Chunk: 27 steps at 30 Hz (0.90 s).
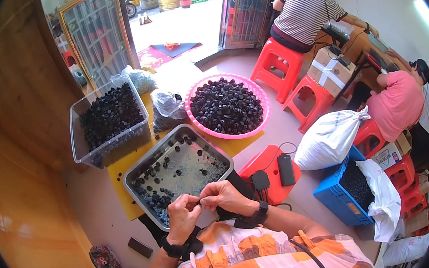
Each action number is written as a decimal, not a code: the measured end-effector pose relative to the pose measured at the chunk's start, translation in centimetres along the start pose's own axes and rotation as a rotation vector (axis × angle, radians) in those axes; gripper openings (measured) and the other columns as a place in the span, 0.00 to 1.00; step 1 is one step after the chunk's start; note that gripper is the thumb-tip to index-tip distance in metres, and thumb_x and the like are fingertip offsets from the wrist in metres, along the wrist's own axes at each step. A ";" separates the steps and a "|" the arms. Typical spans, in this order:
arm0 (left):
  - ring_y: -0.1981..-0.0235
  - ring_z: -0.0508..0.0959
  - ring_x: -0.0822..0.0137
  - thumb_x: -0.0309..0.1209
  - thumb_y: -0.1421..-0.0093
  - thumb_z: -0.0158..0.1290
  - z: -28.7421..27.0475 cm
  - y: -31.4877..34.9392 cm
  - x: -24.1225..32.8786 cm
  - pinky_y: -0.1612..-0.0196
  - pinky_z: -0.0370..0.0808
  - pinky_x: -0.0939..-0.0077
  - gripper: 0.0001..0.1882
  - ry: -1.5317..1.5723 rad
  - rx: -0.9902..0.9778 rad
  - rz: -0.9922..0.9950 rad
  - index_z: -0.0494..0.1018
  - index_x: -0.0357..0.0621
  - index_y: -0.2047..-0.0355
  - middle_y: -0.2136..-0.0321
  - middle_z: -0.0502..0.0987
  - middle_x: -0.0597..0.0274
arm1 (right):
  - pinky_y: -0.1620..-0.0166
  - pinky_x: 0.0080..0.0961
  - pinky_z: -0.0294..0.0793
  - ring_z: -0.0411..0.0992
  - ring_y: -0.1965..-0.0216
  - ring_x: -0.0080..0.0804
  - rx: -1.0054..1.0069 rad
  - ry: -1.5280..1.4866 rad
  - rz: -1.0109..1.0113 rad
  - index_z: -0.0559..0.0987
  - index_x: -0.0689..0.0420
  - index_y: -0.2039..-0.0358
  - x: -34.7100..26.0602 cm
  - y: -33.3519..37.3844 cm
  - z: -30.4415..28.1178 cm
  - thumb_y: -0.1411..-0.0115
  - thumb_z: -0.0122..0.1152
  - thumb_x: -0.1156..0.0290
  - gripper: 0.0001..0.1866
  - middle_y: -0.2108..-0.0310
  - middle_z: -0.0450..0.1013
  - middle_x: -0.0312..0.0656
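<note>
My left hand [182,215] and my right hand [222,195] meet fingertip to fingertip over the near edge of a grey metal tray [133,175]. Together they pinch a small black part [199,203], mostly hidden by the fingers. The tray holds several loose black parts [156,199] and small pale bits. Beyond it sits a round pink basin [195,127] heaped with black parts. A clear plastic box [80,144] at the left is also full of them. Both wrists wear black bands.
A yellow board [121,195] lies under the tray. A red stool [274,167] with black devices stands at my right, then a blue crate [333,200] and white sack [326,140]. Three people sit at the right near red stools [275,63]. A wooden door [23,76] is left.
</note>
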State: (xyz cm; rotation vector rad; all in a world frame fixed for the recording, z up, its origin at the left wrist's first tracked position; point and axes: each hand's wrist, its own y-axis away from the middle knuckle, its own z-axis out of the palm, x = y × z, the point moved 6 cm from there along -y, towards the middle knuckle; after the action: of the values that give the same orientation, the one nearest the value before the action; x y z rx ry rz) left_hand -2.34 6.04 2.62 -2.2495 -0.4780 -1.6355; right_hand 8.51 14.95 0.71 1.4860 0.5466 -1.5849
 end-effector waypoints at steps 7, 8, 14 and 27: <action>0.77 0.76 0.78 0.18 0.53 0.55 1.1 -0.8 -0.2 0.73 0.73 0.84 0.05 -0.049 -0.023 0.024 0.73 0.33 0.73 0.79 0.77 0.63 | 0.74 0.14 0.70 0.69 0.77 0.16 -0.011 -0.019 0.025 0.76 0.62 0.72 0.2 -0.5 -1.4 0.47 0.62 0.74 0.05 0.78 0.72 0.33; 0.77 0.76 0.78 0.18 0.52 0.55 0.9 -0.7 -1.0 0.73 0.72 0.85 0.05 -0.015 0.016 -0.027 0.73 0.32 0.73 0.79 0.77 0.63 | 0.74 0.13 0.69 0.69 0.77 0.16 -0.019 -0.050 0.042 0.76 0.61 0.73 0.5 -0.6 -1.2 0.47 0.63 0.73 0.05 0.78 0.72 0.33; 0.78 0.75 0.76 0.19 0.52 0.57 1.1 -1.8 -1.4 0.74 0.72 0.83 0.05 0.027 -0.038 -0.037 0.73 0.33 0.74 0.78 0.75 0.62 | 0.76 0.11 0.67 0.68 0.79 0.15 -0.035 -0.176 0.043 0.76 0.59 0.73 1.0 -1.1 -1.3 0.47 0.63 0.71 0.06 0.80 0.71 0.32; 0.76 0.72 0.67 0.21 0.54 0.57 3.0 -3.5 3.1 0.73 0.69 0.79 0.09 -0.209 -0.018 0.102 0.72 0.39 0.71 0.76 0.70 0.60 | 0.71 0.14 0.70 0.70 0.75 0.17 0.010 -0.213 0.007 0.75 0.59 0.73 0.2 -0.7 -3.6 0.45 0.59 0.73 0.04 0.75 0.73 0.34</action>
State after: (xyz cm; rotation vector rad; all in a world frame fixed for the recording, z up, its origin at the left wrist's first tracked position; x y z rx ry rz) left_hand -0.44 10.72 4.91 -2.4286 -0.3921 -1.3681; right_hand 10.06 18.16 -0.34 1.3038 0.4115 -1.7174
